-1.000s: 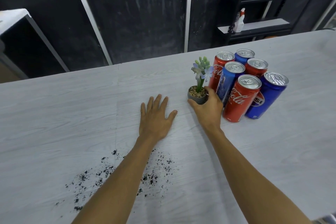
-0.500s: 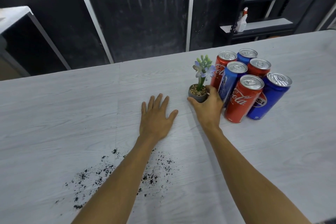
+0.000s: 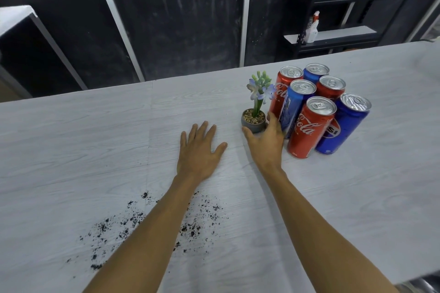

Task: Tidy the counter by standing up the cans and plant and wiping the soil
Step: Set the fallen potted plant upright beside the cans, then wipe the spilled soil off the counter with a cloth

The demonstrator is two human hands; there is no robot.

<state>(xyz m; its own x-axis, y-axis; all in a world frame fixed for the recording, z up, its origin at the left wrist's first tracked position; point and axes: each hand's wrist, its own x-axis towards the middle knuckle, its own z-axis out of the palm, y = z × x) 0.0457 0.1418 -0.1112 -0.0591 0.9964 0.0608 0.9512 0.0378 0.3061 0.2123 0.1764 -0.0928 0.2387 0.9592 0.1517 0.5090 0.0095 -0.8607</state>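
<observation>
A small grey pot (image 3: 253, 123) with pebbles and a pale blue flower stands upright on the grey wood-grain counter (image 3: 71, 150). My right hand (image 3: 266, 143) cups the pot from the near side, thumb on its left and fingers on its right. Flat on the counter to the left of the pot lies my left hand (image 3: 198, 150), fingers spread and holding nothing. Several red and blue cans (image 3: 309, 126) stand upright in a tight cluster just right of the pot. Dark soil (image 3: 133, 221) is scattered on the near counter, partly under my left forearm.
The counter's far edge runs behind the cans, with a dark panelled wall beyond. A black shelf unit (image 3: 345, 19) with a spray bottle stands at the back right. A white-topped surface (image 3: 14, 16) is at the far left.
Both hands stay where they were, the right one still around the pot. Only the view has shifted slightly.
</observation>
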